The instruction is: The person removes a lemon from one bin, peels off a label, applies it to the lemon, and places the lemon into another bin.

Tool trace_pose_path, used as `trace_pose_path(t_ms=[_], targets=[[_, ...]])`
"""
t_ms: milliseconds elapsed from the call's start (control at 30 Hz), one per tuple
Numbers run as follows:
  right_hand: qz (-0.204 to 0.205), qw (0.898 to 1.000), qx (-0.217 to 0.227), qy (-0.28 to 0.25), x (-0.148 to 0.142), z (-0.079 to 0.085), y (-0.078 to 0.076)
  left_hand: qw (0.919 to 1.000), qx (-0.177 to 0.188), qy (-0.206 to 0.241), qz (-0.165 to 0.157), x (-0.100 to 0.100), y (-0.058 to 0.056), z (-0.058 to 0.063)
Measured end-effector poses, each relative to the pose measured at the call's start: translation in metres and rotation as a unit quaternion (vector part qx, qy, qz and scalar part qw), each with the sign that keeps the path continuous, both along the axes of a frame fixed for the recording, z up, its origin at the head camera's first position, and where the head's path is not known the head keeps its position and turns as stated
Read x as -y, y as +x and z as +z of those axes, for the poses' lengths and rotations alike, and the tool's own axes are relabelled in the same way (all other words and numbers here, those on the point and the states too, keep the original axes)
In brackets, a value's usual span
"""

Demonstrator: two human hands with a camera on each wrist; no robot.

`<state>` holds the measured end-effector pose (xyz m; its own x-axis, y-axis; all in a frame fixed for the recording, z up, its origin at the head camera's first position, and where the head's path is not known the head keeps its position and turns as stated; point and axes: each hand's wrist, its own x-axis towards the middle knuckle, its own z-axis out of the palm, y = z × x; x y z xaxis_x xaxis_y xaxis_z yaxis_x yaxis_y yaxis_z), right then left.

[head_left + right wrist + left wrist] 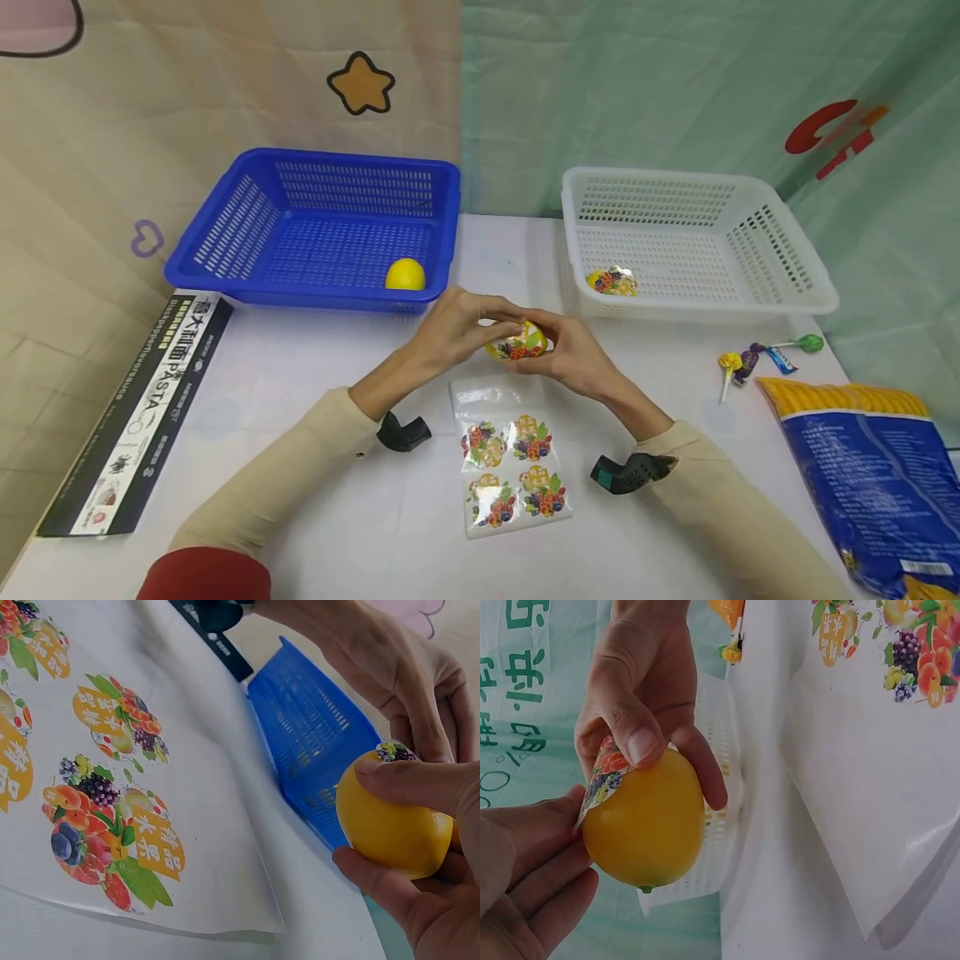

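Note:
A yellow lemon (649, 825) is gripped by my right hand (573, 358), thumb on one side and fingers round the other. A glossy fruit-print sticker (609, 776) lies against the lemon, its free edge standing off the peel in the left wrist view. My left hand (457, 329) reaches over from the left and pinches the sticker at that edge with its fingertips. The right thumb (405, 784) presses beside the sticker. Below both hands, a sheet of fruit stickers (513, 467) lies on the table, with several stickers on its lower part and a bare upper part.
Behind the hands stand a blue basket (300, 296) with another lemon (406, 274) and a white basket (697, 310) with a stickered lemon (611, 282). A black pasta box (142, 417) lies left. Wrapped candies (748, 362) and a blue-yellow bag (862, 475) lie right.

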<state>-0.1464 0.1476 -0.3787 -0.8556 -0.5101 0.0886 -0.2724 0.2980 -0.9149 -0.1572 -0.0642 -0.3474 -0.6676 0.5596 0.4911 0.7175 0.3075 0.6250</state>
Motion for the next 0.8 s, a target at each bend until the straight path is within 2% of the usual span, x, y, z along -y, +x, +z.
trace_pose_path(t_ms=[100, 200, 300, 400, 567, 800], targets=[[-0.003, 1.0, 0.004, 0.003, -0.002, 0.001, 0.0, 1.0, -0.004, 0.002, 0.001, -0.001, -0.001, -0.002], [-0.001, 1.0, 0.007, 0.008, -0.004, 0.005, 0.0, 0.9996, -0.029, -0.004, -0.003, -0.001, -0.001, -0.003], [0.004, 1.0, 0.01, 0.005, -0.005, 0.008, 0.0, 0.9976, -0.064, -0.016, -0.023, 0.0, -0.002, -0.002], [0.004, 1.0, 0.016, 0.007, -0.006, 0.011, 0.0, 0.9953, -0.077, -0.041, -0.041, 0.001, -0.001, 0.0], [0.0, 1.0, 0.028, 0.015, -0.01, 0.016, 0.0, 0.9935, -0.061, -0.074, -0.061, 0.004, 0.0, 0.003], [0.013, 0.999, 0.043, 0.008, -0.012, 0.023, 0.002, 0.9961, -0.034, -0.023, -0.078, 0.005, -0.001, -0.002]])
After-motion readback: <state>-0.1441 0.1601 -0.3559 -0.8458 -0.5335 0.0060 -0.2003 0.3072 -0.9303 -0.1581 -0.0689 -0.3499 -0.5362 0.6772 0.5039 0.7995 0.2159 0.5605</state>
